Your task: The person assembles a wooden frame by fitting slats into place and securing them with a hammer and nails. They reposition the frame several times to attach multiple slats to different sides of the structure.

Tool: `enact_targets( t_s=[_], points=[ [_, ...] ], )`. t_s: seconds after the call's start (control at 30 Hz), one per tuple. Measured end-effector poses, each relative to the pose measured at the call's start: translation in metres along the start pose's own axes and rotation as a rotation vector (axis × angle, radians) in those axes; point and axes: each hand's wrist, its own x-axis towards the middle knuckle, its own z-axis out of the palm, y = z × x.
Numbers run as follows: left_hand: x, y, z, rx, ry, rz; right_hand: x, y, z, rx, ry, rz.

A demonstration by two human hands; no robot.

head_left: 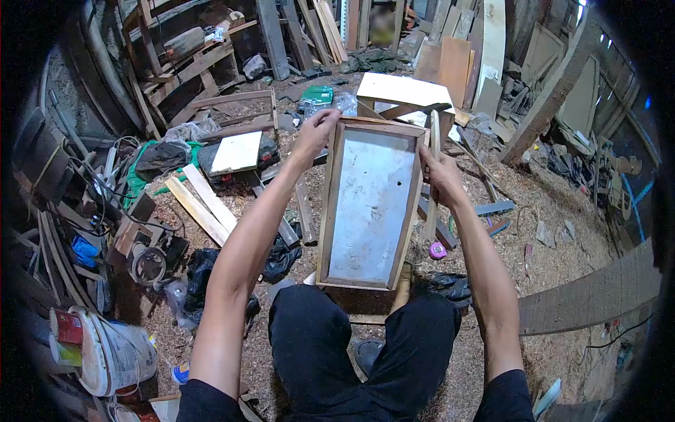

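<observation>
A rectangular wooden frame with a whitish, stained panel inside it stands upright before my knees. At its top left corner, my left hand has its fingers closed on the frame's edge. My right hand grips the frame's right side near the top, and a thin curved wooden strip runs upright beside that hand. Just behind the frame is a white-topped wooden piece.
Wood shavings cover the floor. A pink tape measure lies right of the frame. Boards and a white panel lie left. A bucket stands lower left; a wide plank juts in at right.
</observation>
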Motion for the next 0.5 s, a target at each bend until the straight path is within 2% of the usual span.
enact_targets(
  t_s=[0.03, 0.17, 0.3, 0.33, 0.4, 0.43, 0.5],
  points=[
    [0.002, -0.005, -0.001, 0.081, 0.034, 0.017, -0.001, -0.001, -0.001, -0.126, -0.032, 0.000],
    [0.007, -0.009, 0.000, 0.257, 0.107, -0.025, -0.008, -0.007, 0.005, -0.190, 0.044, -0.123],
    [0.005, 0.002, 0.004, 0.138, 0.094, -0.142, -0.007, -0.005, 0.014, -0.280, 0.105, -0.166],
    [0.006, 0.001, 0.002, 0.140, 0.094, -0.138, -0.006, -0.004, 0.014, -0.291, 0.118, -0.168],
    [0.011, -0.002, 0.003, 0.507, 0.173, -0.057, 0.007, 0.006, 0.015, -0.303, 0.152, -0.181],
    [0.008, -0.004, 0.007, 0.501, 0.168, -0.054, 0.008, 0.002, 0.015, -0.344, 0.159, -0.169],
    [0.003, -0.008, 0.015, 0.556, 0.312, 0.012, 0.005, -0.005, 0.018, -0.239, 0.129, -0.114]
  ],
)
